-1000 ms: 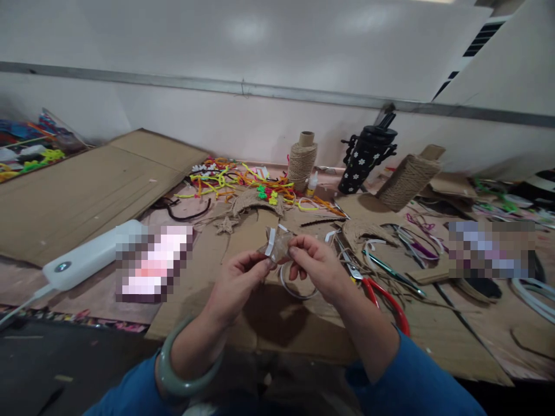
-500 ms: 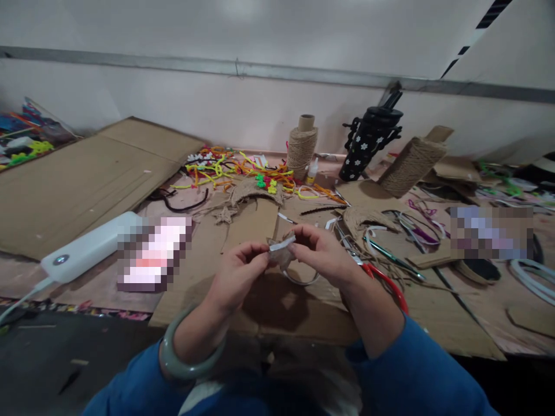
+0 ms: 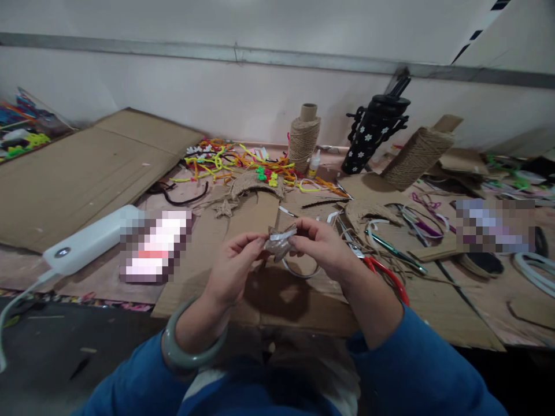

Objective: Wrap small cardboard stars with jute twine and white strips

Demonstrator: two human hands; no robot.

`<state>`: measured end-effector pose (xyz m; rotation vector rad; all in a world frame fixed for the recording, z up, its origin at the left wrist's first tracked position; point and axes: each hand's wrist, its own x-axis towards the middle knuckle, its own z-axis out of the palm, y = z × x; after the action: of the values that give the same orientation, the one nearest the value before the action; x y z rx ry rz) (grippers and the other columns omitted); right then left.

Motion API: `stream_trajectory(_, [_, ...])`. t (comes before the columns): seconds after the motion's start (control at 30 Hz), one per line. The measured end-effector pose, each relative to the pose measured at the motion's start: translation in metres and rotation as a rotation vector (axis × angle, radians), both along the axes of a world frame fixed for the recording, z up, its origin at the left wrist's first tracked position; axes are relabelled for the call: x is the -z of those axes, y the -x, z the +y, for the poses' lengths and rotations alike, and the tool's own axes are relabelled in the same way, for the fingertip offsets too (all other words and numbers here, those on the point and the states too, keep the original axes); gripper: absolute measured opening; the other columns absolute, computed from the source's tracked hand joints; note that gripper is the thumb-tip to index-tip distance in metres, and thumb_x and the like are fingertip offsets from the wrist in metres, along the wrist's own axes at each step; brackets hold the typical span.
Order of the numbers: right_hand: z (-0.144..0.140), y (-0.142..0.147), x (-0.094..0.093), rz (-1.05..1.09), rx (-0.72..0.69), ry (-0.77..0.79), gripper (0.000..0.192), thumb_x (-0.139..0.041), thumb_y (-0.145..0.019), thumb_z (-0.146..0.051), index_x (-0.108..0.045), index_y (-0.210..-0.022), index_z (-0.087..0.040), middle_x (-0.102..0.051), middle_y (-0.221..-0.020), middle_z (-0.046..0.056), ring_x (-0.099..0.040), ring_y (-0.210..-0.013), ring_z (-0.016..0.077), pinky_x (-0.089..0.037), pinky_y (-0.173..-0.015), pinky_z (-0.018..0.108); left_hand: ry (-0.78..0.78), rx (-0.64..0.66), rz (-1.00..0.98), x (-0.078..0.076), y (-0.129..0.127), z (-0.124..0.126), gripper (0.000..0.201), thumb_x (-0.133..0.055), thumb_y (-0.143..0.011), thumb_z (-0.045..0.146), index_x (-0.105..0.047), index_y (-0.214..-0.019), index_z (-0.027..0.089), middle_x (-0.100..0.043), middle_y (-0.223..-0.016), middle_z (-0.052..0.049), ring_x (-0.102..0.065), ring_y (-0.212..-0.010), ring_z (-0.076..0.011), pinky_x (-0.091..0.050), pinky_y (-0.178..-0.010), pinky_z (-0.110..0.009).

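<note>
Left hand (image 3: 232,263) and right hand (image 3: 323,248) raised together above the cardboard sheet (image 3: 277,306), fingertips pinched shut on a small star-shaped cardboard piece (image 3: 280,242) with white tape strips, held between them. Thin wire ring (image 3: 300,270) lying just beneath, at 5 o'clock from the piece. Red-handled scissors (image 3: 381,274) at 3 o'clock of the right hand. Twine spool (image 3: 303,138) upright at 12 o'clock. White power bank (image 3: 89,240) at 9 o'clock.
</note>
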<state>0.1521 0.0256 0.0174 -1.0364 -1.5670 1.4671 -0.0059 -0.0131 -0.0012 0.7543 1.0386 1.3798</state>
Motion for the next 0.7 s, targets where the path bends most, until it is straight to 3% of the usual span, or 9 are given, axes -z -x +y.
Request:
stream_trajectory(0.13, [0.0,0.003,0.001,0.05,0.032,0.038,0.017,-0.057,-0.061,-0.025,-0.051,-0.076,-0.02,-0.056,-0.067,-0.004,-0.051,-0.056,0.0091,-0.04,-0.051,0.022,-0.012,0.076,0.01,-0.001,0.0,0.0,0.023,-0.079,-0.056,0.026,-0.072,-0.076,0.018,-0.07,-0.07,-0.001,-0.058,-0.061,-0.0109,-0.044,-0.058,-0.021])
stream_trajectory(0.33, [-0.003,0.005,0.005,-0.063,0.067,-0.048,0.023,-0.054,-0.066,-0.023,-0.052,-0.088,-0.019,-0.06,-0.075,0.0,-0.057,-0.066,0.0136,-0.045,-0.06,0.027,0.02,0.045,0.069,-0.001,-0.001,0.0,0.014,-0.076,-0.057,0.022,-0.068,-0.067,0.015,-0.063,-0.059,0.001,-0.052,-0.054,-0.0084,-0.038,-0.052,-0.02])
stream_trajectory(0.43, [-0.006,0.002,0.004,-0.189,0.151,-0.231,0.022,-0.052,-0.072,-0.022,-0.055,-0.093,-0.019,-0.063,-0.086,0.004,-0.06,-0.078,0.0173,-0.047,-0.07,0.032,0.028,0.038,0.088,-0.001,-0.001,0.0,0.013,-0.075,-0.057,0.022,-0.069,-0.067,0.016,-0.064,-0.059,0.001,-0.052,-0.054,-0.0087,-0.039,-0.052,-0.02])
stream_trajectory(0.57, [-0.011,-0.001,0.003,-0.446,0.179,-0.636,0.01,-0.056,-0.079,-0.023,-0.059,-0.088,-0.02,-0.065,-0.089,0.005,-0.059,-0.084,0.0193,-0.044,-0.077,0.033,-0.025,0.104,0.129,0.001,-0.002,0.0,0.012,-0.074,-0.062,0.023,-0.072,-0.07,0.015,-0.069,-0.065,-0.001,-0.057,-0.06,-0.0109,-0.044,-0.058,-0.021])
stream_trajectory(0.7, [-0.011,0.0,0.007,-0.563,0.184,-0.767,0.012,-0.059,-0.079,-0.021,-0.059,-0.091,-0.021,-0.066,-0.086,0.004,-0.058,-0.082,0.0194,-0.043,-0.074,0.032,-0.07,0.107,0.191,0.004,-0.001,0.0,0.012,-0.074,-0.066,0.024,-0.074,-0.074,0.016,-0.071,-0.071,-0.002,-0.06,-0.064,-0.012,-0.046,-0.063,-0.022])
